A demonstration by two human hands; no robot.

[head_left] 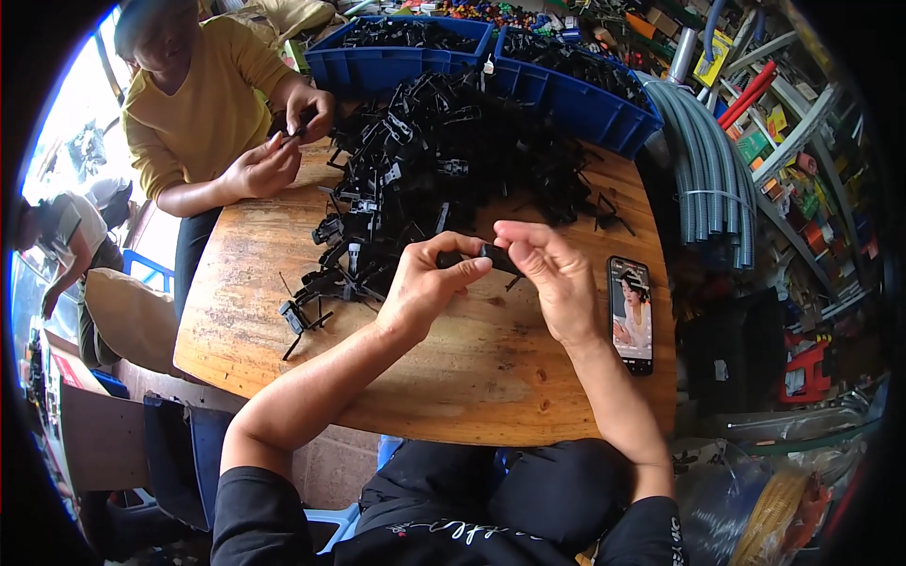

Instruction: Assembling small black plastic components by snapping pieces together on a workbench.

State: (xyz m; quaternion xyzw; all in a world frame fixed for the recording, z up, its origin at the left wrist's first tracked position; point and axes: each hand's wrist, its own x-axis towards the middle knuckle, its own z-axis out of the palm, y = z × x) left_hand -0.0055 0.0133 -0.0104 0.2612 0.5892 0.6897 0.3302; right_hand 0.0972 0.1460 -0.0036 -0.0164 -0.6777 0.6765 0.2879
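Above the near part of the wooden table, my left hand (422,291) pinches a small black plastic part (497,256) between thumb and fingers. Beside the part's right end is my right hand (559,283), its fingers stretched out; I cannot tell whether they touch it. A large heap of black plastic parts (415,170), many with thin legs, covers the table's far middle just beyond my hands. One loose part with thin legs (294,316) lies at the heap's near left edge.
Two blue crates (396,71) (576,102) of black parts stand behind the heap. A phone (630,316) lies on the wooden table (472,396) to the right. Across at left, a person in yellow (198,104) handles a small dark part. Grey hoses (703,179) hang beside cluttered shelves.
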